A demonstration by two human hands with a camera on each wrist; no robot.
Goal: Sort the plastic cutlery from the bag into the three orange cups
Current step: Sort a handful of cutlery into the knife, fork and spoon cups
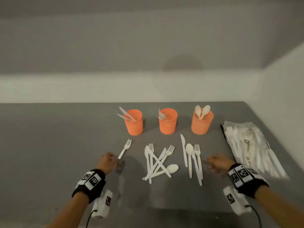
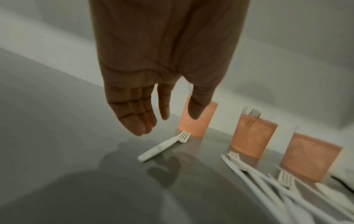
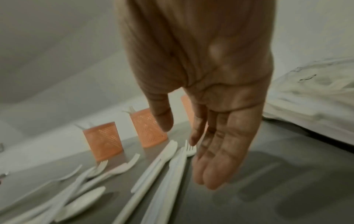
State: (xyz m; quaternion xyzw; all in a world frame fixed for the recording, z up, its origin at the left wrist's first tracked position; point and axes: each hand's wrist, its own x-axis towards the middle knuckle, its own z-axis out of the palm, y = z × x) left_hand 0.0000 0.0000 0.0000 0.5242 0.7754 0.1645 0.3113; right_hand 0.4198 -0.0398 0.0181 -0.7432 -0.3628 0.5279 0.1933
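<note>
Reaching for the lone fork with my left hand.
Head view: its handle end lies at my left fingers, tines pointing away toward the knife cup; right hand well apart. Left wrist view: fingers relaxed, holding nothing, just above the desk. Right wrist view: fingers loose, empty.

a bare recording room: plain grey table set into a blank white wall corner.
</note>
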